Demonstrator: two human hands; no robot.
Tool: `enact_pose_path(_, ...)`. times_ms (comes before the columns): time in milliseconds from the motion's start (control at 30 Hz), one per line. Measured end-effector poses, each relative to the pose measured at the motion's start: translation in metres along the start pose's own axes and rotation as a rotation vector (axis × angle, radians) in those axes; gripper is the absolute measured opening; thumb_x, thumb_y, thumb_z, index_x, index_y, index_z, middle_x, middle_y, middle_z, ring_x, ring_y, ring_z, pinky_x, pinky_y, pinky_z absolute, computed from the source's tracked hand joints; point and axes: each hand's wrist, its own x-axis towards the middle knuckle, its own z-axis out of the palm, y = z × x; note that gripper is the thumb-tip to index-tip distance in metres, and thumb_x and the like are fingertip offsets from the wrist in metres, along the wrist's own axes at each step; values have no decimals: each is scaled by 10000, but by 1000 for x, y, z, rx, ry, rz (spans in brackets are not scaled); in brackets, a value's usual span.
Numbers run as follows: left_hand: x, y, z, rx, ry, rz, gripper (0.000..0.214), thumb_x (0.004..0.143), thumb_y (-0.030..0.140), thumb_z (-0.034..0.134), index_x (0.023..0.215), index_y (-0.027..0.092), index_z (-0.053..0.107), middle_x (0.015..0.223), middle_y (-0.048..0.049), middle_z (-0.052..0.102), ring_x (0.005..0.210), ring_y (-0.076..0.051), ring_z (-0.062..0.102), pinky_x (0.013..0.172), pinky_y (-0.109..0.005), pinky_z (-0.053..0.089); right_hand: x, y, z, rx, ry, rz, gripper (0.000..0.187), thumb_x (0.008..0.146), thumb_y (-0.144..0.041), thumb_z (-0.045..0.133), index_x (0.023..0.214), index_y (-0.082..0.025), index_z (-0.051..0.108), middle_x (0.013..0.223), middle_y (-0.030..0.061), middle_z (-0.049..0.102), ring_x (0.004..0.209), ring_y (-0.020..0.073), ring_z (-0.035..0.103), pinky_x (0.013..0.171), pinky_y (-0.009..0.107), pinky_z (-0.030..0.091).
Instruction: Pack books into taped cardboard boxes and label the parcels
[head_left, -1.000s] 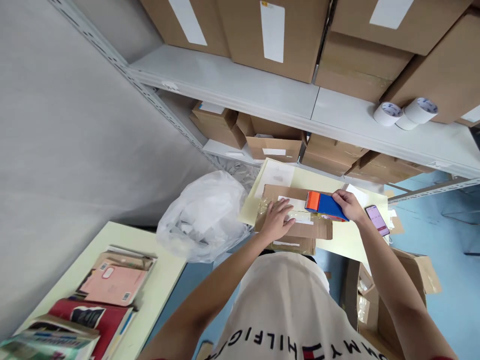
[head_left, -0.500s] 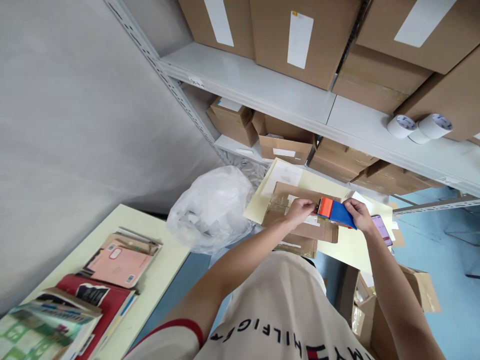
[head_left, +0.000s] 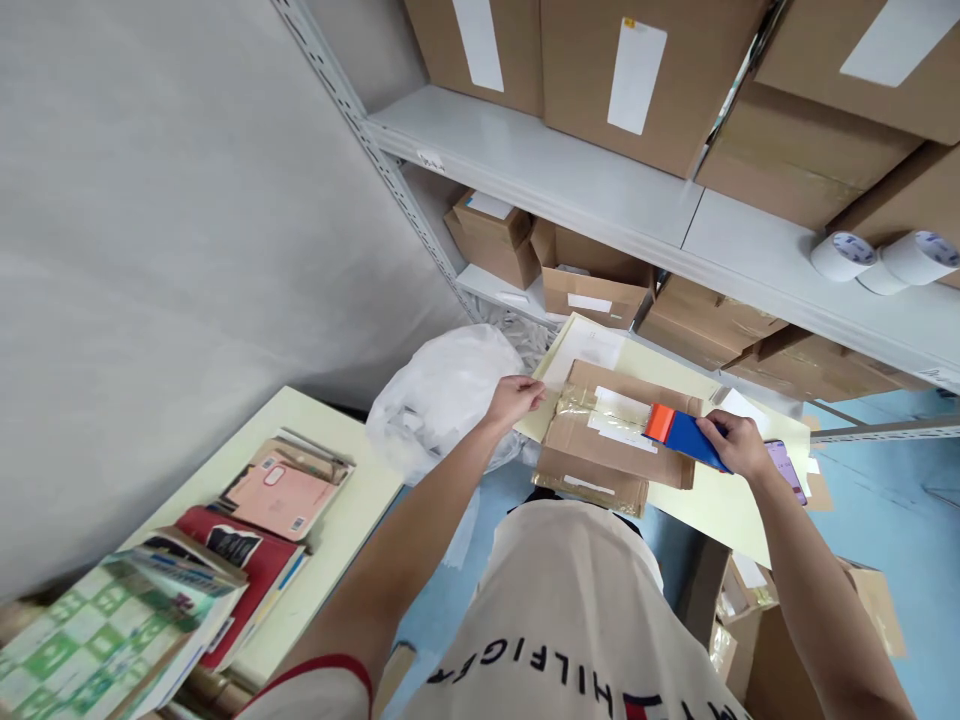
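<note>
My right hand (head_left: 731, 440) is closed around the blue body of a tape dispenser (head_left: 694, 440), whose orange front end points left over a cardboard box (head_left: 577, 435). My left hand (head_left: 516, 400) is past the box's left edge, thumb and fingers pinched together. A translucent yellowish strip of packing tape (head_left: 611, 422) runs between that hand and the dispenser, above the white label on the box; its end at my fingertips is hard to see. Below this box lies another taped carton (head_left: 589, 483).
A phone (head_left: 786, 470) lies on the pale tabletop (head_left: 720, 510) by my right wrist. Left stand a white plastic bag (head_left: 442, 390) and a side table with books (head_left: 240, 550). Shelving (head_left: 540, 155) with cartons and tape rolls (head_left: 844, 256) rises behind. Open boxes (head_left: 780, 620) sit lower right.
My left hand has moved left, away from the dispenser's orange end to beyond the box's left edge. The dispenser stays over the box in my right hand. The view has shifted slightly.
</note>
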Motion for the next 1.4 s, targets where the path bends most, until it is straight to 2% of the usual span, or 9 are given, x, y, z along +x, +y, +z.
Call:
enact_pose_path(233, 5, -23, 22, 149, 37, -39, 223, 835, 353, 586, 755, 168, 681, 835, -85, 762, 827, -219, 719, 709, -309, 573, 5, -8, 8, -44, -19, 6, 543, 864, -660, 444, 635, -211, 647, 587, 45, 662, 533, 177, 589, 563, 284, 444)
enact_pose_path(333, 6, -30, 29, 249, 81, 6, 196, 793, 360, 626, 751, 188, 710, 925, -84, 768, 1008, -270, 701, 868, -353, 547, 4, -8, 10, -57, -17, 18, 548, 865, -661, 438, 642, -210, 657, 609, 55, 678, 549, 188, 607, 568, 290, 445)
enact_pose_path(433, 7, -36, 29, 356, 131, 32, 361, 741, 399, 705, 1038, 195, 724, 1194, -105, 719, 1255, -327, 581, 1047, -414, 452, 2, -9, 11, -71, -7, 33, 562, 863, -671, 438, 640, -207, 662, 616, 60, 683, 558, 192, 613, 576, 293, 445)
enact_pose_path(567, 7, -49, 32, 386, 113, 107, 690, 875, 438, 570, 1482, 152, 409, 1544, -116, 432, 1443, -252, 384, 1168, -381, 338, 1, -9, 11, -56, 5, 45, 576, 862, -685, 431, 646, -204, 665, 616, 65, 685, 569, 194, 621, 581, 288, 451)
enact_pose_path(767, -7, -49, 46, 444, -167, 233, 726, 986, 584, 165, 1584, 172, 148, 1636, -99, 223, 1503, -201, 240, 1196, -375, 297, 0, -10, 13, -53, 1, 47, 548, 857, -665, 444, 648, -207, 660, 640, 72, 700, 579, 201, 630, 583, 292, 452)
enact_pose_path(867, -15, -31, 47, 690, -108, 498, 1030, 866, 752, 357, 1580, 86, 29, 1654, -182, 47, 1534, -291, 39, 1236, -471, 142, 0, -9, 12, -46, -11, 31, 528, 862, -643, 439, 652, -209, 654, 643, 70, 701, 575, 197, 627, 589, 292, 450)
enact_pose_path(967, -22, -15, 51, 982, -219, 737, 1367, 616, 830, 617, 1565, 25, 52, 1635, -257, 49, 1522, -391, -3, 1222, -547, 43, 1, -9, 9, -44, -12, 16, 523, 869, -633, 427, 658, -209, 649, 647, 69, 700, 575, 193, 618, 593, 292, 447)
enact_pose_path(1233, -33, -15, 58, 1251, -265, 629, 1503, 480, 809, 726, 1569, 28, 45, 1634, -254, 101, 1523, -390, 77, 1219, -529, 132, 12, -12, 0, -146, -157, -48, 561, 901, -624, 343, 583, -221, 571, 588, 72, 656, 544, 188, 578, 590, 306, 406)
enact_pose_path(1400, -36, -11, 61, 1306, -261, 566, 1465, 519, 802, 706, 1572, 33, 41, 1638, -244, 80, 1525, -383, 74, 1220, -541, 96, 3, 38, -39, -223, -191, -9, 601, 881, -678, 323, 501, -238, 478, 510, 61, 595, 511, 181, 541, 572, 313, 391)
